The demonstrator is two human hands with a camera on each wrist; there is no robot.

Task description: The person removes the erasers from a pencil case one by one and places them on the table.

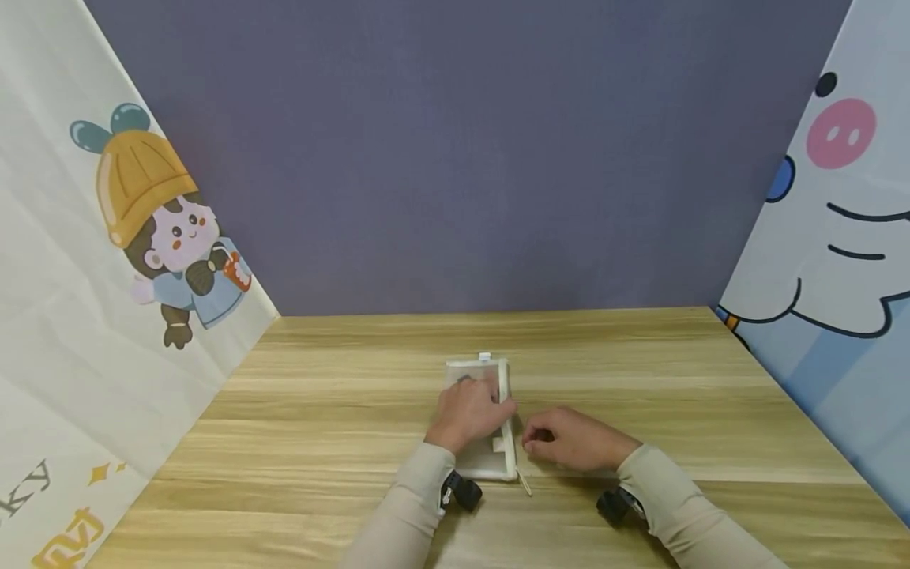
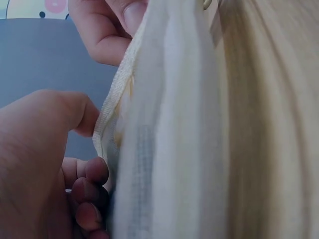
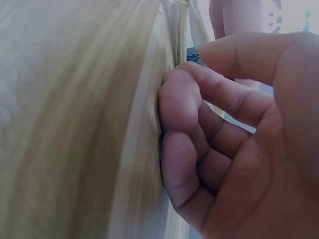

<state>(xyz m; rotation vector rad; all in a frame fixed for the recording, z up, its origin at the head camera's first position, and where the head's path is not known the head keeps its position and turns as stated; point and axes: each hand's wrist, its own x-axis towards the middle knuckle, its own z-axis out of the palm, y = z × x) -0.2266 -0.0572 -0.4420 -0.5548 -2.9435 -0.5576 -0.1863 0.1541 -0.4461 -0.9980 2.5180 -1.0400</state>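
Observation:
A flat, see-through mesh zip pouch (image 1: 483,466) with pale edging lies on the table. My left hand (image 1: 469,412) is over its middle and grips the upper layer near the right edge. In the left wrist view, the thumb (image 2: 82,112) meets the pale zip tape (image 2: 119,82), and the other fingers curl below it. My right hand (image 1: 579,439) rests just right of the pouch with its fingers loosely curled and nothing between them. A thin zip-pull cord (image 1: 524,484) hangs off the pouch's lower right corner.
The wood-grain table (image 1: 320,442) runs back to a grey-purple panel (image 1: 455,158). Cartoon-printed sheets stand at the left (image 1: 64,237) and right (image 1: 853,332). A white tag (image 1: 485,356) sticks out from the pouch's far end.

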